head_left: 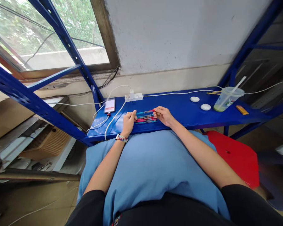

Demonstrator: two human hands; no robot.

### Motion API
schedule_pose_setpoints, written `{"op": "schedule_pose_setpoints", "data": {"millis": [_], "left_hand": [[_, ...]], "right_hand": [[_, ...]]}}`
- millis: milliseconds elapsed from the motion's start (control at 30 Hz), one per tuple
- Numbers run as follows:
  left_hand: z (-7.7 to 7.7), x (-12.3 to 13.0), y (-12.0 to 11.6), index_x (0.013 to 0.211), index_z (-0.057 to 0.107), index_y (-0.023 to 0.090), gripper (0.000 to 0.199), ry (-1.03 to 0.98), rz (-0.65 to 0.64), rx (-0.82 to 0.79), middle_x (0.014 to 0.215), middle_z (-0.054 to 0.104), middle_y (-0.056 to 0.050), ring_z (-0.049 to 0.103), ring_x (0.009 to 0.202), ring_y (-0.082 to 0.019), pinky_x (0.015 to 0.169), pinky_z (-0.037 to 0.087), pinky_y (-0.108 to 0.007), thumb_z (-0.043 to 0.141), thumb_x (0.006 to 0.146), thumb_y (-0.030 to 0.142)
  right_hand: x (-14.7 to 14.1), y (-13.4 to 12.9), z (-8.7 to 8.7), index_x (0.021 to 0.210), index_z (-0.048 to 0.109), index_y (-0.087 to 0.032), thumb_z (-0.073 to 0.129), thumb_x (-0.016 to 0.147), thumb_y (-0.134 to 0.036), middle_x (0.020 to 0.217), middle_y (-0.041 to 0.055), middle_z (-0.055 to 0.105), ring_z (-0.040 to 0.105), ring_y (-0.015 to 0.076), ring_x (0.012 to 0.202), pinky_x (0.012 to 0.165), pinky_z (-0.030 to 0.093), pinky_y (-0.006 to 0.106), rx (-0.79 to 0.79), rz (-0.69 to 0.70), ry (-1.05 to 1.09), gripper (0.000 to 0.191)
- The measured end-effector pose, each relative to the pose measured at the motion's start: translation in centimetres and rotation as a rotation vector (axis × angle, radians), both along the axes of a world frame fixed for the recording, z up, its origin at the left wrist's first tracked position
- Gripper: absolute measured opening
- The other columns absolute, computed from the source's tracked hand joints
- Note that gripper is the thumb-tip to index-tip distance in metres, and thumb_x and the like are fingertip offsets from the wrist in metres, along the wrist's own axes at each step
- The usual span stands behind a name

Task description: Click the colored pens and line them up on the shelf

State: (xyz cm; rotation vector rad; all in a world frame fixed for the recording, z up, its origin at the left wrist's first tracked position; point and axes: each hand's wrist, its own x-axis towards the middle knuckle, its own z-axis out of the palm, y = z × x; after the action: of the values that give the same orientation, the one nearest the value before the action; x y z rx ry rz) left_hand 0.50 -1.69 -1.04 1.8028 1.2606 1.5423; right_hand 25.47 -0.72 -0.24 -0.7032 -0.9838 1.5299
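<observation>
Several slim pens (145,118) with blue and red barrels lie side by side near the front edge of the blue shelf (179,108). At their left ends is my left hand (129,121), its fingers closed around the ends and a patterned band on the wrist. My right hand (162,115) is at the other ends, thumb and fingertips pinching the red tip of the rearmost pen. The lower fingers of my right hand are curled against the other pens. Both hands rest low over the shelf.
Behind the pens sit a white power strip (134,97) and cables. A phone-like device (109,106) is at the left. Two white oval objects (205,107), a plastic cup (228,99) and an orange box (242,110) stand right. A blue pillow (153,163) fills my lap; a red stool (235,157) is beside it.
</observation>
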Motion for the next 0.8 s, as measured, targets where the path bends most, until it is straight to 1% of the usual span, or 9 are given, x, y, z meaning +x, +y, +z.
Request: {"op": "schedule_pose_setpoints", "data": {"millis": [100, 233, 300, 400, 533, 633, 700, 733, 800], "left_hand": [[0.03, 0.03, 0.00, 0.056, 0.059, 0.025, 0.062, -0.007, 0.002, -0.011, 0.060, 0.057, -0.002, 0.058, 0.071, -0.021, 0.083, 0.048, -0.039, 0.058, 0.106, 0.061], [0.28, 0.21, -0.24, 0.095, 0.076, 0.024, 0.031, -0.079, -0.089, -0.004, 0.089, 0.073, -0.004, 0.068, 0.089, -0.023, 0.090, 0.052, -0.036, 0.074, 0.097, 0.056], [0.34, 0.28, -0.33, 0.109, 0.077, 0.024, 0.032, -0.114, -0.127, -0.019, 0.092, 0.074, -0.004, 0.070, 0.091, -0.023, 0.091, 0.053, -0.036, 0.072, 0.098, 0.054], [0.29, 0.29, -0.32, 0.117, 0.076, 0.024, 0.030, -0.120, -0.136, -0.019, 0.085, 0.073, -0.003, 0.072, 0.088, -0.023, 0.091, 0.054, -0.037, 0.067, 0.102, 0.048], [0.24, 0.23, -0.30, 0.131, 0.072, 0.027, 0.038, -0.071, -0.142, 0.042, 0.111, 0.078, -0.006, 0.074, 0.112, -0.025, 0.103, 0.053, -0.039, 0.075, 0.096, 0.038], [0.31, 0.30, -0.43, 0.129, 0.073, 0.025, 0.033, -0.091, -0.135, -0.016, 0.092, 0.078, -0.005, 0.077, 0.098, -0.025, 0.098, 0.054, -0.040, 0.061, 0.106, 0.046], [0.35, 0.35, -0.51, 0.130, 0.072, 0.024, 0.035, -0.107, -0.138, -0.038, 0.082, 0.076, -0.003, 0.077, 0.090, -0.025, 0.095, 0.055, -0.041, 0.058, 0.108, 0.048], [0.37, 0.37, -0.53, 0.132, 0.070, 0.024, 0.035, -0.103, -0.144, -0.028, 0.085, 0.078, -0.004, 0.078, 0.094, -0.026, 0.096, 0.055, -0.041, 0.062, 0.106, 0.046], [0.38, 0.38, -0.55, 0.137, 0.066, 0.026, 0.040, -0.082, -0.154, 0.017, 0.106, 0.083, -0.007, 0.077, 0.113, -0.027, 0.104, 0.054, -0.042, 0.073, 0.100, 0.038]], "right_hand": [[-0.15, -0.03, -0.05, 0.078, 0.071, -0.021, 0.103, 0.072, -0.037, 0.072, 0.0014, 0.076, 0.070, 0.0137, 0.061, 0.058, 0.061, 0.024, 0.001, 0.001, -0.005, 0.036], [-0.33, -0.16, 0.16, 0.075, 0.067, -0.022, 0.102, 0.076, -0.037, 0.071, 0.0006, 0.075, 0.068, 0.0127, 0.060, 0.058, 0.062, 0.023, -0.026, -0.051, 0.016, 0.038], [-0.38, -0.19, 0.23, 0.075, 0.066, -0.022, 0.102, 0.076, -0.036, 0.072, 0.0005, 0.075, 0.068, 0.0123, 0.061, 0.060, 0.063, 0.023, -0.040, -0.065, 0.029, 0.038], [-0.41, -0.19, 0.21, 0.075, 0.066, -0.022, 0.102, 0.075, -0.035, 0.071, 0.0004, 0.075, 0.068, 0.0124, 0.061, 0.059, 0.063, 0.022, -0.051, -0.053, 0.032, 0.038], [-0.41, -0.13, 0.07, 0.076, 0.067, -0.022, 0.102, 0.076, -0.034, 0.072, 0.0006, 0.075, 0.069, 0.0128, 0.062, 0.060, 0.063, 0.022, -0.051, -0.042, 0.032, 0.036], [-0.41, -0.08, -0.06, 0.077, 0.067, -0.022, 0.101, 0.076, -0.035, 0.073, 0.0010, 0.076, 0.070, 0.0129, 0.062, 0.060, 0.063, 0.023, -0.049, -0.035, 0.023, 0.037], [-0.42, -0.05, -0.14, 0.076, 0.067, -0.022, 0.101, 0.076, -0.035, 0.072, 0.0009, 0.075, 0.070, 0.0131, 0.062, 0.060, 0.063, 0.023, -0.048, -0.027, 0.015, 0.037], [-0.42, -0.04, -0.17, 0.076, 0.066, -0.022, 0.101, 0.076, -0.036, 0.072, 0.0007, 0.075, 0.070, 0.0133, 0.061, 0.060, 0.063, 0.024, -0.048, -0.026, 0.011, 0.037], [-0.42, -0.02, -0.19, 0.076, 0.066, -0.022, 0.101, 0.077, -0.035, 0.071, 0.0002, 0.075, 0.070, 0.0136, 0.062, 0.060, 0.063, 0.024, -0.049, -0.029, 0.010, 0.037]]}}
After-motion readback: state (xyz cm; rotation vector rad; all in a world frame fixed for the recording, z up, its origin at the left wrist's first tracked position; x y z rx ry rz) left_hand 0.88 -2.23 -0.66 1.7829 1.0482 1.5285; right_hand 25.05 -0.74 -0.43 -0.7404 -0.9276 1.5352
